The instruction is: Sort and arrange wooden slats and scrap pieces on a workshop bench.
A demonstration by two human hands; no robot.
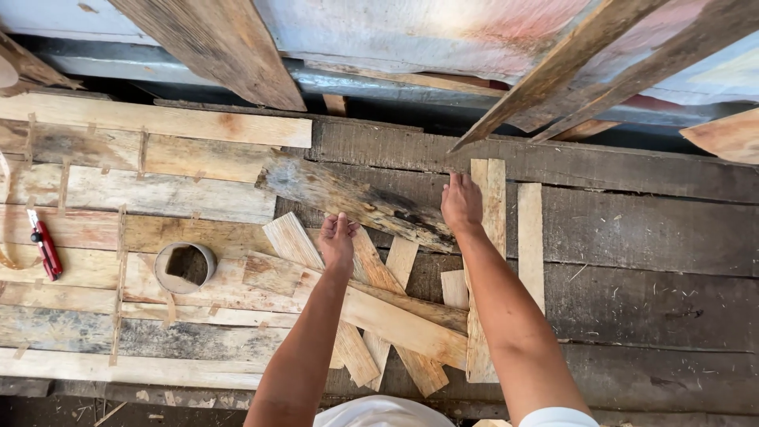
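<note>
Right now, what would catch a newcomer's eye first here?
Two bare forearms reach up from the bottom edge: the left hand rests on a heap of crossed pale wood strips, the right hand presses a long upright strip. Left of them, a tape roll and a red utility knife lie on taped boards.

A rough work surface of dark, weathered planks point(632, 229) spreads to the right; on the left lie paler boards point(158, 194) joined with tape strips; behind, a stained, pale wall panel point(411, 32) with a reddish patch — grey metal rail point(356, 83) along its foot; long timbers point(221, 47) lean across it; daylight falls evenly — dirt floor point(95, 407) shows below.
</note>
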